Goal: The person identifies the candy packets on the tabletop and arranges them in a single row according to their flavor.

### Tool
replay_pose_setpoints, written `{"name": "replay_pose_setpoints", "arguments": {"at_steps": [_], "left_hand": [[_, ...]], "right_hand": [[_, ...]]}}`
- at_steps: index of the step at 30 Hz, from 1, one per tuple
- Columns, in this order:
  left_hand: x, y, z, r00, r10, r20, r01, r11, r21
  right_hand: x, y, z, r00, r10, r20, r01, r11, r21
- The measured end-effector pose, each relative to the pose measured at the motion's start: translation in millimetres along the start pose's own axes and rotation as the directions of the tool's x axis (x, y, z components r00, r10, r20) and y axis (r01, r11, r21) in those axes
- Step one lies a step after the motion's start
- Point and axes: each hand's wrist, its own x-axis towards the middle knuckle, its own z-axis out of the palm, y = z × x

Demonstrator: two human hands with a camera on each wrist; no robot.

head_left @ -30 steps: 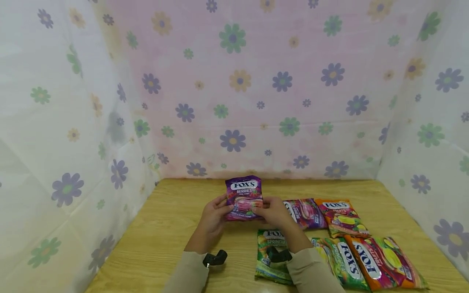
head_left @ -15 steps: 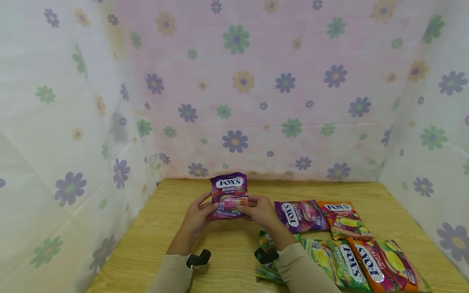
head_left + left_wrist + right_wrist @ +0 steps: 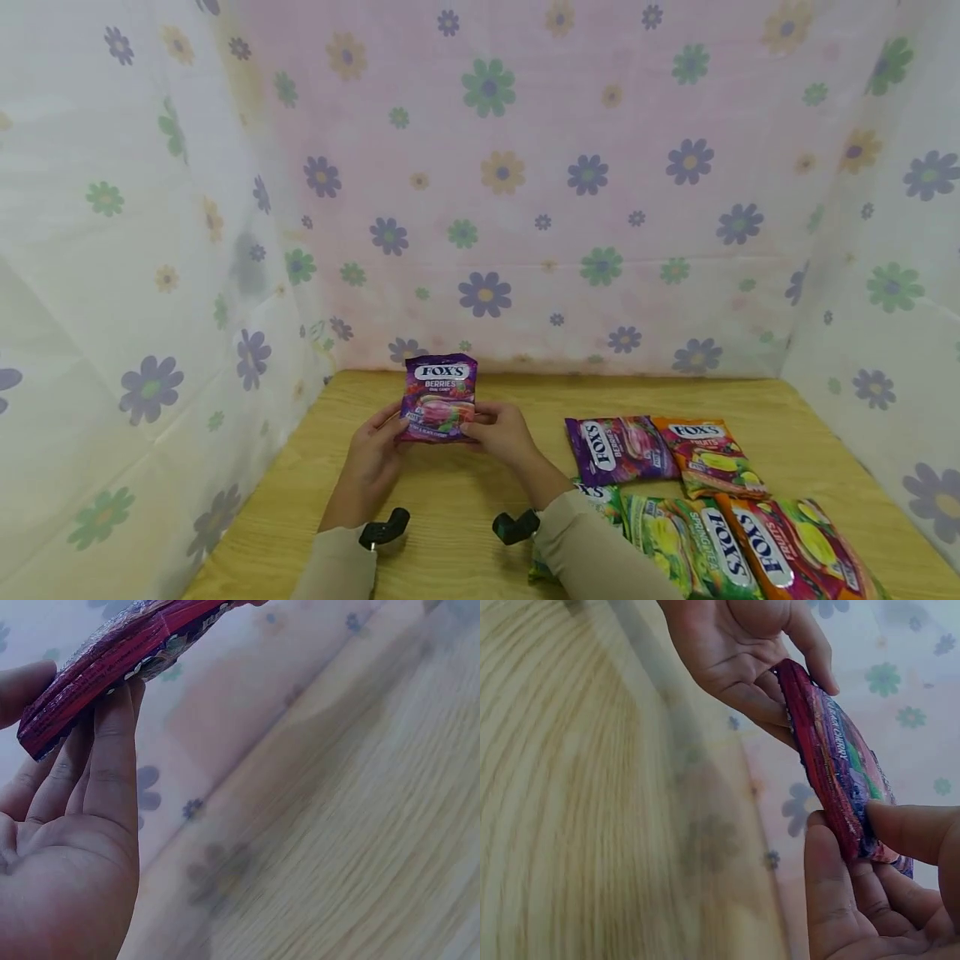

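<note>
A purple Fox's Berries candy bag (image 3: pixel 439 400) is held upright above the table, its printed front towards the head camera. My left hand (image 3: pixel 372 454) pinches its lower left edge, thumb in front and fingers behind. At the lower right edge, my right hand (image 3: pixel 506 435) grips it the same way. Seen from the left wrist, the bag (image 3: pixel 127 664) shows its crimped bottom seam, with the left fingers (image 3: pixel 112 757) under it. The right wrist view has the bag (image 3: pixel 836 765) between both hands, the right thumb (image 3: pixel 915 832) pressed on its front.
On the right of the wooden table (image 3: pixel 450 542) lie another purple berries bag (image 3: pixel 621 450), an orange fruits bag (image 3: pixel 708 457), a second fruits bag (image 3: pixel 798 546) and a green spring tea bag (image 3: pixel 690 546). Another green bag (image 3: pixel 600 496) is partly behind the right sleeve. Flowered cloth (image 3: pixel 525 275) walls the back and sides.
Both hands have carried the berries bag to the left, keeping hold of it. The purple bag lying on the table is now fully uncovered by the right arm.
</note>
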Motion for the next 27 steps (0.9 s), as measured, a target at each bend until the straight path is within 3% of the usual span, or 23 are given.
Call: {"name": "replay_pose_setpoints", "arguments": {"at_steps": [6, 14, 19, 22, 27], "left_hand": [[-1.2, 11.4, -19.2, 0.998, 0.034, -0.06, -0.035, 0.999, -0.006], [-2.8, 27.7, -39.6, 0.988, 0.026, -0.155, -0.031, 0.999, -0.028], [-5.2, 31.9, -48.3, 0.978, 0.033, -0.205, -0.013, 0.995, 0.095], [-7.1, 33.9, -52.9, 0.967, 0.043, -0.251, 0.011, 0.977, 0.211], [-7.5, 37.4, -57.5, 0.953, 0.052, -0.298, 0.051, 0.944, 0.327]], "right_hand": [[7, 6, 24.9, 1.0, -0.004, 0.001, 0.004, 0.999, 0.036], [11, 14, 55.8, 0.992, -0.02, 0.127, 0.005, 0.994, 0.111], [8, 24, 69.7, 0.983, 0.012, 0.183, -0.044, 0.984, 0.17], [5, 31, 76.6, 0.971, 0.053, 0.233, -0.108, 0.967, 0.231], [0, 37, 83.2, 0.952, 0.075, 0.298, -0.172, 0.934, 0.314]]}}
